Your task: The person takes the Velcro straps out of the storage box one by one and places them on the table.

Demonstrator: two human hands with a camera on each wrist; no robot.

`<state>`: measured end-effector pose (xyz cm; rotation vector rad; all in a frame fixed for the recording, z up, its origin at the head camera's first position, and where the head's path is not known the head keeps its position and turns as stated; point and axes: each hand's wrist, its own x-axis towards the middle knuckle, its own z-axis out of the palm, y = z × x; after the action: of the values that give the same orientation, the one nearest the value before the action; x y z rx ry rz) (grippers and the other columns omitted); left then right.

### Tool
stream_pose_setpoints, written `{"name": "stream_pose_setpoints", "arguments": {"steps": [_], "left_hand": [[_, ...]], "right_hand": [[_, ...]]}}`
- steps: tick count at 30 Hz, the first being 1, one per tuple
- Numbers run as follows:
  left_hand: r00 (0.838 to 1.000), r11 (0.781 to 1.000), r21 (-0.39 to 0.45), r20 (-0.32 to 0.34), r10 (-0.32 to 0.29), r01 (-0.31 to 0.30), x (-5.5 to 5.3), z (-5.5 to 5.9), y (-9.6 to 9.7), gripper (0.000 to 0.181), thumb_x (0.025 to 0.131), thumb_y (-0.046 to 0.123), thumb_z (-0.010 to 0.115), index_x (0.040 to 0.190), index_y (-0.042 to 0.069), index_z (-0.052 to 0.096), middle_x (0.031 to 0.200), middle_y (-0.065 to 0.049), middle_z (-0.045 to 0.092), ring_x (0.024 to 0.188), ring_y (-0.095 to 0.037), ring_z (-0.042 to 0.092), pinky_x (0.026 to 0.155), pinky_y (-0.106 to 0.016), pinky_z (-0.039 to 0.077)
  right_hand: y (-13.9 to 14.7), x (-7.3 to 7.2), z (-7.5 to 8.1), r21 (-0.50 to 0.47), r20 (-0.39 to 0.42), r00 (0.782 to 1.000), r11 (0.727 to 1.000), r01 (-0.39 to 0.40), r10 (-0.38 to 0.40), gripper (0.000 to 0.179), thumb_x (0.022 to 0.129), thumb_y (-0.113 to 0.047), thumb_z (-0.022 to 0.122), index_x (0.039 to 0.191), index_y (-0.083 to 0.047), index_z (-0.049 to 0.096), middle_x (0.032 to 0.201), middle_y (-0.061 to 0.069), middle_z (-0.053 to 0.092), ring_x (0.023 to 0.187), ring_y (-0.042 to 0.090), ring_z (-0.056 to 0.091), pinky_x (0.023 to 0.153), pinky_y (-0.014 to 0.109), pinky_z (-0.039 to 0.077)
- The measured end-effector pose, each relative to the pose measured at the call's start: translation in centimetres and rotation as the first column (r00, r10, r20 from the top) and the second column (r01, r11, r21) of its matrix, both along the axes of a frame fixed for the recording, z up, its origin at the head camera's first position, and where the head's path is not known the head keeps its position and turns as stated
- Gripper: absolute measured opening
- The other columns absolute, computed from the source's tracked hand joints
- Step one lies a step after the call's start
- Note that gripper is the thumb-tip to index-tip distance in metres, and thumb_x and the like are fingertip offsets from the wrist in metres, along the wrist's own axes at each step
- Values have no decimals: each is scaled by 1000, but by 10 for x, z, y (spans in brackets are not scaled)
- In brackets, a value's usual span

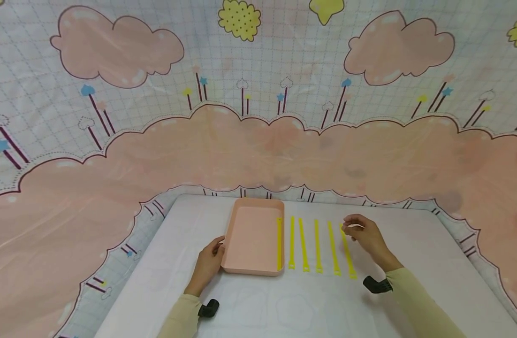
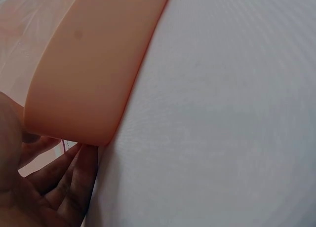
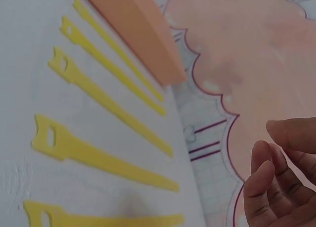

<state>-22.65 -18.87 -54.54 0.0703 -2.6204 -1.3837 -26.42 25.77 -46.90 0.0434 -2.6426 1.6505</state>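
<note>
A shallow peach-coloured tray [image 1: 254, 271] lies on the white table. My left hand [image 1: 209, 260] holds its left side near the front corner; the left wrist view shows the fingers [image 2: 81, 180] against the outer wall, thumb up by the rim. One yellow strap, a slotted cable tie [image 1: 279, 244], lies along the tray's right inner side. Several more yellow cable ties [image 1: 317, 246] lie side by side to the right of the tray. Over the far end of the rightmost tie [image 1: 348, 253] hovers my right hand [image 1: 366, 237], fingers loosely bent with nothing between them.
The white table [image 1: 284, 310] stretches in front of the tray and to both sides. Behind it hangs a patterned cloth [image 1: 258, 150] with clouds and stars. Dark wrist mounts [image 1: 376, 285] sit on both forearms.
</note>
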Motion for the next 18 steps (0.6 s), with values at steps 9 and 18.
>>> {"name": "stream_pose_setpoints", "arguments": {"steps": [9,18], "left_hand": [[1000,1000,-4,-6,-6,6,-1,-2,-1,36,100,13,54,135,10,59,116,-17,71,102,-26,67,88,-44,52],[1000,1000,-14,-12,6,-6,-2,-2,0,35,99,12,54,134,10,60,115,-17,71,100,-25,68,85,-41,53]], "right_hand": [[-17,10,5,-24,-52,998,999,-49,48,29,92,-17,69,116,-4,59,110,11,64,82,3,64,70,27,52],[-37,17,6,-17,-64,995,997,-71,70,29,92,-18,70,115,-4,61,113,15,63,84,5,64,69,28,52]]}}
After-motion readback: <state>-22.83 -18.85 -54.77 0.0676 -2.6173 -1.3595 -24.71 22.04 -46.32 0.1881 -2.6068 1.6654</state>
